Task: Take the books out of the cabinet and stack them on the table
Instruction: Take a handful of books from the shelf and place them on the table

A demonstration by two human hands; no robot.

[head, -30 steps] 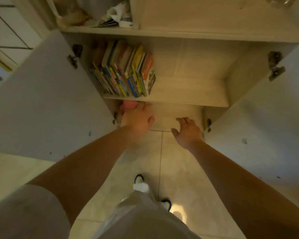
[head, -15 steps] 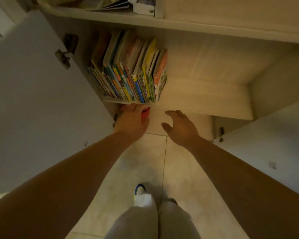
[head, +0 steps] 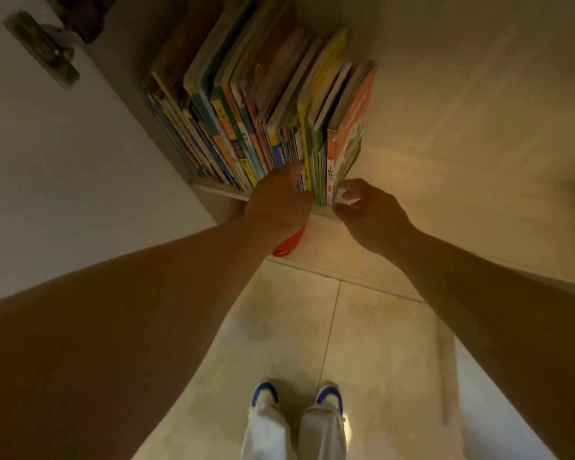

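left hand [head: 278, 202] fingertips hidden among books [head: 263, 111], grip unclear | right hand [head: 372, 210] spread beside them

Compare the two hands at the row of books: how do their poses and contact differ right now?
The left hand lies flat against the lower spines in the middle of the row of colourful picture books; the right hand sits at the row's right end by the orange-covered book. The left hand's fingers are together, the right hand's spread and curled. The left hand touches books; the right hand's contact is unclear. Neither grips a book yet.
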